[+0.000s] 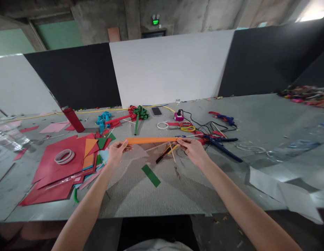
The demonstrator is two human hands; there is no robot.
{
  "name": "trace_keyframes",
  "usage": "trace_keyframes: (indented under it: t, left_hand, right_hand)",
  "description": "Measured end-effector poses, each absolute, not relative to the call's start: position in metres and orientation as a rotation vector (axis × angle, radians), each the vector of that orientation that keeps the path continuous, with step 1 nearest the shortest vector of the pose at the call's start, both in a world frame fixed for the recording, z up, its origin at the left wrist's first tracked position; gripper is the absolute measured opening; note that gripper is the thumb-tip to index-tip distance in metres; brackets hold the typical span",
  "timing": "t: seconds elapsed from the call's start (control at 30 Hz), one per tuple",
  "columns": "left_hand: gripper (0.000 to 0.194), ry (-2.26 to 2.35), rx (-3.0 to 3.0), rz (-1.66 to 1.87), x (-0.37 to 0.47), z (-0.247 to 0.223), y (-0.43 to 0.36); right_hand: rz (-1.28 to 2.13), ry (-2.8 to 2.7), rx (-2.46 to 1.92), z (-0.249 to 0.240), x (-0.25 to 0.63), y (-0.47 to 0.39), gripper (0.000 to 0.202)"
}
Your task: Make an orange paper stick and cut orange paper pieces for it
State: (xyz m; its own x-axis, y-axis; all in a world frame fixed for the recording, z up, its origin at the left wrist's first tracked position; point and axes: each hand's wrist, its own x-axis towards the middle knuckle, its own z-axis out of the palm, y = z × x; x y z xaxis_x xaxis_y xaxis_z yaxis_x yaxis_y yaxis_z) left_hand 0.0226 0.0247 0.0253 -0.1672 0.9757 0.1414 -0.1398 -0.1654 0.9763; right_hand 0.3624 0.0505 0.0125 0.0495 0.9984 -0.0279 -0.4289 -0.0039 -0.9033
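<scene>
An orange paper strip point(152, 140) stretches level between my two hands, above the middle of the table. My left hand point(119, 148) pinches its left end, and my right hand point(191, 148) pinches the right end. Below the strip a green paper piece point(151, 175) lies flat on the table. Close beneath my right hand are a thin wooden stick point(173, 152) and a dark-handled tool point(162, 157), partly hidden by the strip and fingers. Navy pliers-like handles point(224, 148) rest to the right of that hand.
Red paper sheets point(57, 153) with tape rolls point(64, 157) lie left; a red bottle point(73, 119) stands behind. Paper flowers point(137, 113), a phone point(156, 111), yellow-handled scissors point(187, 128) and a glue gun point(224, 118) lie farther back. A plastic bottle point(292, 150) and white paper point(284, 190) are right.
</scene>
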Motion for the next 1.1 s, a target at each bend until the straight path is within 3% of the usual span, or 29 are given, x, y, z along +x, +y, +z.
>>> trace_keyframes:
  t: [1.1]
  left_hand:
    - [0.036,1.067,1.35,1.65,0.0213,0.0245,0.023]
  right_hand:
    - [1.348,-0.837,-0.917,0.0094,0.361,0.0497,0.026]
